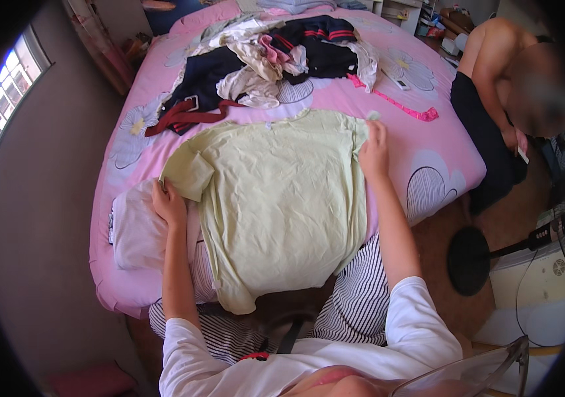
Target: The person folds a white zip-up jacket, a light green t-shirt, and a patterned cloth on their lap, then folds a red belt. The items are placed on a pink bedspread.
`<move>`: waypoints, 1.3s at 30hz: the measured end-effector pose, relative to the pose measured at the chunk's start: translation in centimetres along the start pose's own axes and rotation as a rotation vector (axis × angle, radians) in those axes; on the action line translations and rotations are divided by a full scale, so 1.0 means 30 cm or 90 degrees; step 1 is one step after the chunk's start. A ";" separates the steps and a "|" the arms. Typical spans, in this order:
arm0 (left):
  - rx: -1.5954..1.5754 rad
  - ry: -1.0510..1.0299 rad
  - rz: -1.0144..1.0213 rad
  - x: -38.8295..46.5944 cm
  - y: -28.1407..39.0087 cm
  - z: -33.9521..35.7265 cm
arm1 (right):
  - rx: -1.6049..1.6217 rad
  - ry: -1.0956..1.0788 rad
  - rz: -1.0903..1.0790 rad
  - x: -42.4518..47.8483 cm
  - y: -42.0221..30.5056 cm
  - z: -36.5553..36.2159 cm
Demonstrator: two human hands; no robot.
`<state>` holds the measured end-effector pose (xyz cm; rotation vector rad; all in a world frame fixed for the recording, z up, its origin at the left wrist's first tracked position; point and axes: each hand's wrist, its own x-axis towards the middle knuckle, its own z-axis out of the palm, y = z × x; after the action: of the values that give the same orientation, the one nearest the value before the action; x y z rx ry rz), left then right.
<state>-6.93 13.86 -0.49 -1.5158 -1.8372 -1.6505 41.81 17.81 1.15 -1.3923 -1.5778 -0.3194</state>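
A pale green T-shirt (287,198) lies spread over the near edge of the bed, its lower part hanging over my lap. My left hand (168,202) pinches the edge of its left sleeve, which is partly folded inward. At the other side, my right hand (375,151) grips the cloth near the right sleeve. Light folded cloth (138,226) sits beside my left hand, partly under the shirt. Beyond the collar is a heap of clothes (257,64), dark, white and beige, with a dark red belt (198,117) at its near side.
The bed (441,149) has a pink floral cover. On it lie a pink strap (401,105) and a small white device (396,79). Another person (498,74) sits at the right side of the bed. A round black stand base (468,260) is on the floor at right.
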 end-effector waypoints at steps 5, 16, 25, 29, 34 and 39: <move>-0.063 -0.002 -0.030 0.056 0.164 0.017 | 0.083 -0.301 -0.060 -0.028 -0.175 -0.008; 0.272 -0.320 0.436 -0.107 0.492 0.091 | 0.136 -0.469 -0.040 -0.032 -0.138 -0.087; 0.303 -0.474 0.319 -0.166 0.369 0.052 | 0.245 -0.435 0.022 -0.014 -0.074 -0.113; 0.320 -0.528 0.317 -0.132 0.424 -0.013 | 0.264 -0.513 0.009 -0.024 -0.062 -0.120; 0.187 -0.638 0.244 -0.073 0.497 -0.051 | 0.118 -0.524 -0.041 0.004 -0.147 -0.149; 0.166 -0.396 0.377 0.031 0.370 0.119 | 0.090 -0.236 -0.056 -0.008 -0.067 -0.010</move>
<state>2.99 15.35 5.52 -2.3083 -1.5139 -0.6880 40.18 16.81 1.88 -1.3270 -1.9267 0.0023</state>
